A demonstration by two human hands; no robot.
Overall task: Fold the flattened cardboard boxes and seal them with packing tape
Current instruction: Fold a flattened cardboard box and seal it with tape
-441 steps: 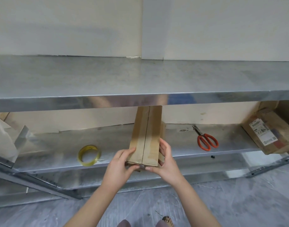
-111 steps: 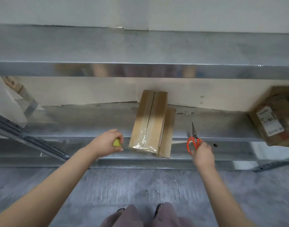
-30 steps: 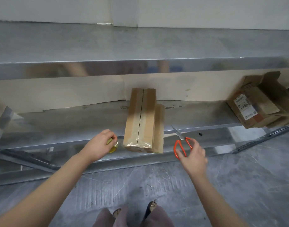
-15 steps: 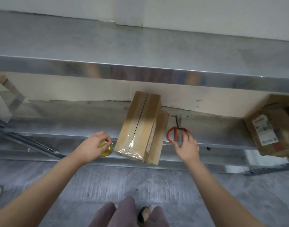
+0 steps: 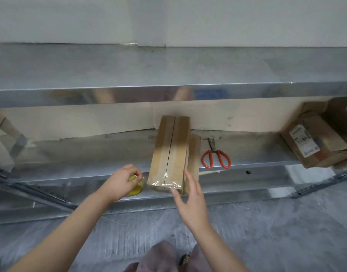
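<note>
On the metal shelf (image 5: 80,154) our box (image 5: 172,150) lies at the front edge; our left hand (image 5: 119,183) grips the tape roll (image 5: 136,188), our right hand (image 5: 190,199) — fingers straight — hovers at the box end. We should rub the tape (image 5: 165,182) flat there.

A metal shelf (image 5: 90,154) carries a taped cardboard box (image 5: 171,152), its near end at the front edge. A yellow tape roll (image 5: 136,188) sits just left of that end, red-handled scissors (image 5: 216,156) just right of the box, a labelled carton (image 5: 314,142) well to its right
</note>
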